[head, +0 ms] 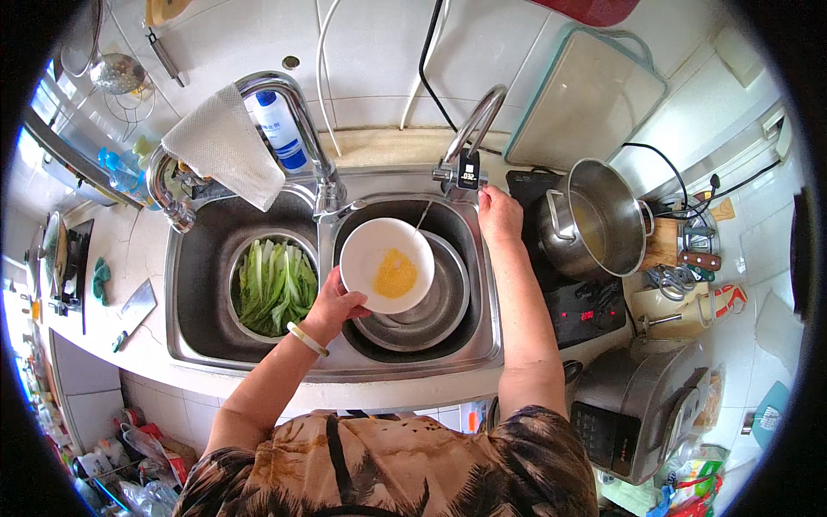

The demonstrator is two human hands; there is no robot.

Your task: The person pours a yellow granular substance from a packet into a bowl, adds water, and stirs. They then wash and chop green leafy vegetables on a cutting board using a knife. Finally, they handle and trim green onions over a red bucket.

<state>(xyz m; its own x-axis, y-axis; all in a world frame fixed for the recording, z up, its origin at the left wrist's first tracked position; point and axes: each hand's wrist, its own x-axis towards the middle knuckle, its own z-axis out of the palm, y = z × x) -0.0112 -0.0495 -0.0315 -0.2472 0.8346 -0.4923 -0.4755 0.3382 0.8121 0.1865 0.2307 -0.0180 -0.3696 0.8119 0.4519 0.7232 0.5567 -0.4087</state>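
My left hand [333,307] grips the lower left rim of a white bowl [356,258]. Small yellow grains [395,273] lie in its bottom. The bowl is held over a round metal basin [449,304] in the right sink compartment, hiding part of it. A thin stream of water [424,214] falls at the bowl's upper right edge. My right hand [501,213] is at the side of the slim curved tap [494,106], its fingers on the knob, which they mostly cover. A small lit display [468,171] is on that tap.
Leafy greens [276,284] fill a metal bowl in the left sink compartment [200,310]. A larger faucet [329,187] carries a draped white cloth [226,145]. On the right, a steel pot [594,220] stands on a lit induction cooker [581,313]. A cleaver [137,310] lies left.
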